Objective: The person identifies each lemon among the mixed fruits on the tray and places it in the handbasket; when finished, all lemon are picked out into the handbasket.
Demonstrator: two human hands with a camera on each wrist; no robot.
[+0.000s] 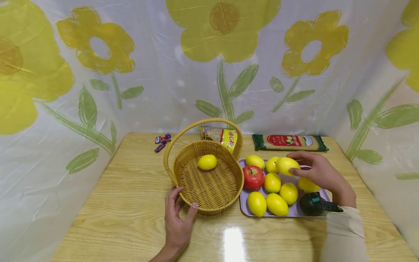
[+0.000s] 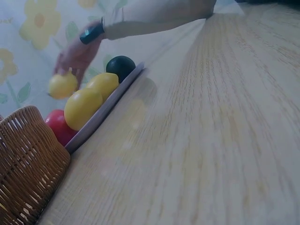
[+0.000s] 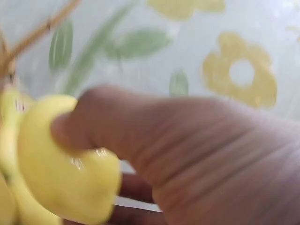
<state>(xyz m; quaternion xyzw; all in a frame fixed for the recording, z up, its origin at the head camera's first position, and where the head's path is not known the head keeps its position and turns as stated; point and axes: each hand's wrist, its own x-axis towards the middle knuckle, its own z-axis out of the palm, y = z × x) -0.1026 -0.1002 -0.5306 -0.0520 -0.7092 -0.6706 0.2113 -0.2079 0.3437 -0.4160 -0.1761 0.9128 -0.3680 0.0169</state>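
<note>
White hanging cloth (image 1: 150, 72), printed with big yellow flowers and green leaves, fills the upper half of the frame and both sides. Below it spreads a pale wood-grain table (image 1: 124, 222), with a glare patch at bottom centre. Along its far edge lie small wrapped sweets (image 1: 160, 147), a clear-and-yellow packet (image 1: 229, 140) and a long green-ended packet (image 1: 289, 142).

At centre right, the right hand (image 1: 322, 176) pinches a smooth, glossy, bright yellow lemon (image 1: 285, 166) between thumb and fingers, raised over a shallow lilac tray (image 1: 242, 203). On the tray sit more yellow fruit (image 1: 272, 182), a red tomato (image 1: 253, 177) and a dark green round fruit (image 1: 311, 204).

The tray's left edge is just beside the round tan wicker basket (image 1: 209, 189), which holds another yellow lemon (image 1: 207, 162). Loosely spread, the left hand (image 1: 179, 220) touches the basket's lower-left side. Table surface stretches across the lower left and along the bottom.
</note>
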